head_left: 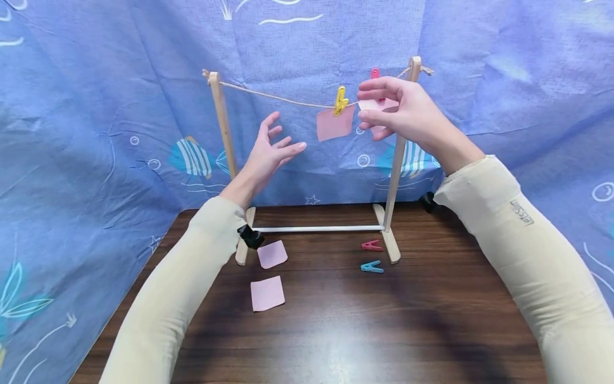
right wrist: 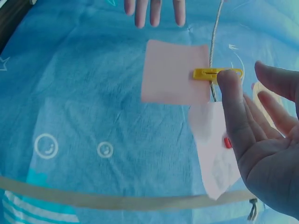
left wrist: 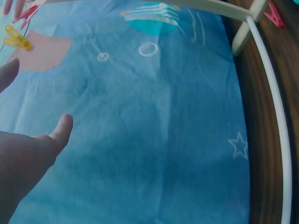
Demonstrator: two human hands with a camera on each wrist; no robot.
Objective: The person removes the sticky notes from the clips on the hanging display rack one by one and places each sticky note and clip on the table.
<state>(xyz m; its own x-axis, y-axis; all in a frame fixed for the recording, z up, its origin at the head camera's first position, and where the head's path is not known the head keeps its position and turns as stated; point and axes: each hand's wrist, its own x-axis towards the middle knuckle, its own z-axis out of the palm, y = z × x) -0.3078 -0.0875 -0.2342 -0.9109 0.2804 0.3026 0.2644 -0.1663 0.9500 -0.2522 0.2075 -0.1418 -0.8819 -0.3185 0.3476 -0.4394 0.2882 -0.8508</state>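
My right hand [head_left: 414, 112] is raised by the right part of the string [head_left: 283, 99], fingers loosely spread with nothing gripped. In the right wrist view a fingertip overlaps the end of the yellow clothespin [right wrist: 205, 73]. That clothespin pins a pink paper square [head_left: 334, 125] to the string. Beside it hangs a second pink paper [right wrist: 210, 144], held by a red clothespin [head_left: 376, 73] and partly hidden behind my right hand. To the left, below the string, my left hand [head_left: 268, 154] hovers with fingers apart and holds nothing.
A wooden post [head_left: 222, 120] at left and another [head_left: 399, 154] at right carry the string. A white bar [head_left: 321, 229] joins their feet. On the dark table [head_left: 336, 336] lie two pink papers [head_left: 267, 293], a red clothespin [head_left: 371, 245] and a blue clothespin [head_left: 371, 266].
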